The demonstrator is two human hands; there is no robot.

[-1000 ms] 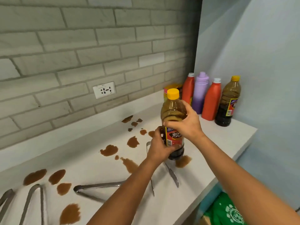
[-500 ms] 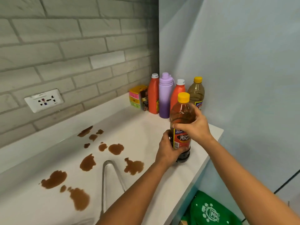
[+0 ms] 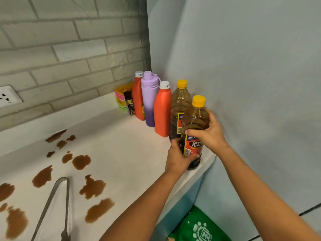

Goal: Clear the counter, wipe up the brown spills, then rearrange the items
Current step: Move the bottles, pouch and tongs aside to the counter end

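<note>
Both hands hold a yellow-capped brown bottle (image 3: 195, 119) with a red label, standing at the right end of the white counter (image 3: 125, 141), near its front edge. My left hand (image 3: 177, 157) wraps its lower part, my right hand (image 3: 208, 131) grips its middle. Just behind it stands a second yellow-capped brown bottle (image 3: 179, 105), then two orange bottles (image 3: 162, 112) (image 3: 138, 100) with a purple flask (image 3: 149, 100) between them. Several brown spills (image 3: 81, 161) spread over the left half of the counter.
Metal tongs (image 3: 52, 206) lie among the spills at the lower left. A colourful box (image 3: 121, 98) and a dark packet (image 3: 130, 103) sit in the back corner. A wall socket (image 3: 7, 97) is at left. A green bag (image 3: 196, 226) lies on the floor below the counter's end.
The bottle, in both hands, has moved right along the counter to the row of bottles and now stands beside the other brown bottle by the blue wall.
</note>
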